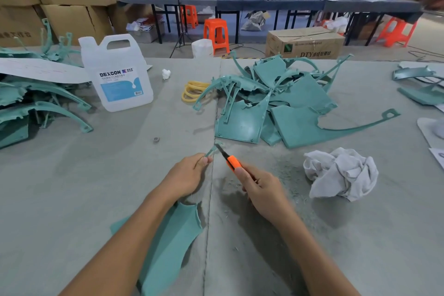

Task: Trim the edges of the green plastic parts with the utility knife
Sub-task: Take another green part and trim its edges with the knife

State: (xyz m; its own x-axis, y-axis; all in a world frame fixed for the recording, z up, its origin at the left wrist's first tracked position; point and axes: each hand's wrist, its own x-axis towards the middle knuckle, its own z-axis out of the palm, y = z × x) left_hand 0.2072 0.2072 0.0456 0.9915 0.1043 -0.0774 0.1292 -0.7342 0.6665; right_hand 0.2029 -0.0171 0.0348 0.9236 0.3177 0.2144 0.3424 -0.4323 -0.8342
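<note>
My left hand [186, 175] grips the thin curved arm of a green plastic part [173, 240], whose broad panel lies under my forearm on the table. The arm's tip sticks out past my fingers. My right hand [262, 190] holds an orange utility knife [232, 161] with its dark blade out, touching the tip of that arm. A heap of green plastic parts [276, 103] lies beyond my hands at centre right. More green parts [36, 108] are stacked at the left.
A clear DEXCON jug [117, 72] stands at left of centre, with yellow rubber bands [192, 91] beside it. A crumpled white cloth [341, 173] lies to the right of the knife. Green shavings [283, 170] litter the grey table cover. Boxes, orange stools and people stand beyond.
</note>
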